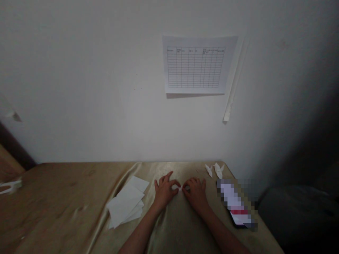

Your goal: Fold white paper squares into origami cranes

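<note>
Both hands meet near the middle of the table, pinching a small piece of white paper (180,189) between them. My left hand (164,190) grips its left side with thumb and forefinger, the other fingers spread. From the right, my right hand (195,192) pinches the same paper, its fingers curled. Most of the paper is hidden by the fingertips, so its shape cannot be made out. Left of my left hand lies a loose stack of white paper sheets (128,201). Beyond my right hand, a few small folded paper pieces (218,170) rest near the table's back right corner.
A phone (235,204), partly pixelated, lies at the table's right edge. Satiny tan cloth (66,208) covers the table, with a raised crease left of the sheets. A printed chart (196,67) hangs on the wall behind. Something white (10,186) sits at far left.
</note>
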A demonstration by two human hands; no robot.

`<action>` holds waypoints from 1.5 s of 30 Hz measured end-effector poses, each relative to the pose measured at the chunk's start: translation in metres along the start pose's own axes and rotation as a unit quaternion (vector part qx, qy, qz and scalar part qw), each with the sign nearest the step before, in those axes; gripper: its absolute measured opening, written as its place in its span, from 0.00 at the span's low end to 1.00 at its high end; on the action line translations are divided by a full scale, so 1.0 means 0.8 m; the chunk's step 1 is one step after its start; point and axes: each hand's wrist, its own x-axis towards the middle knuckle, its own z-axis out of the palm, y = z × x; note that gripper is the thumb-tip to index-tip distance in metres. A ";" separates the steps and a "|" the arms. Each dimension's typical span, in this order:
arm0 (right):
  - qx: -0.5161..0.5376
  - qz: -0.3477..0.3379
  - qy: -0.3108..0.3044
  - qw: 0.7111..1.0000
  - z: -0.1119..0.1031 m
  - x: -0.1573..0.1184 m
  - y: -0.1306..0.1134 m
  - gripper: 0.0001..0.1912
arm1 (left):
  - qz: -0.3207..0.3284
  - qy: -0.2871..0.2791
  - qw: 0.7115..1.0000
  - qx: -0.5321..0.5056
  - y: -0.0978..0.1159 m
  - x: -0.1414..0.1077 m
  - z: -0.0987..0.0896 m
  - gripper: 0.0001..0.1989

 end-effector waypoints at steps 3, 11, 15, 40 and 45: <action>0.011 -0.002 -0.008 1.000 -0.001 0.001 0.004 0.07 | 0.002 -0.004 1.000 -0.003 -0.002 0.001 -0.001 0.13; 0.038 -0.017 -0.046 0.998 -0.008 0.004 0.016 0.10 | 0.006 -0.010 1.000 -0.005 -0.005 0.002 -0.001 0.13; 0.078 -0.029 -0.048 0.995 -0.010 0.004 0.020 0.14 | 0.010 -0.024 1.000 -0.004 -0.007 0.001 -0.005 0.14; 0.057 -0.012 -0.027 0.998 -0.001 0.004 0.014 0.05 | 0.033 0.055 0.998 0.003 0.003 -0.005 0.012 0.05; 0.056 -0.005 -0.021 0.998 0.001 0.005 0.013 0.04 | 0.021 0.050 0.999 -0.005 0.004 -0.005 0.011 0.06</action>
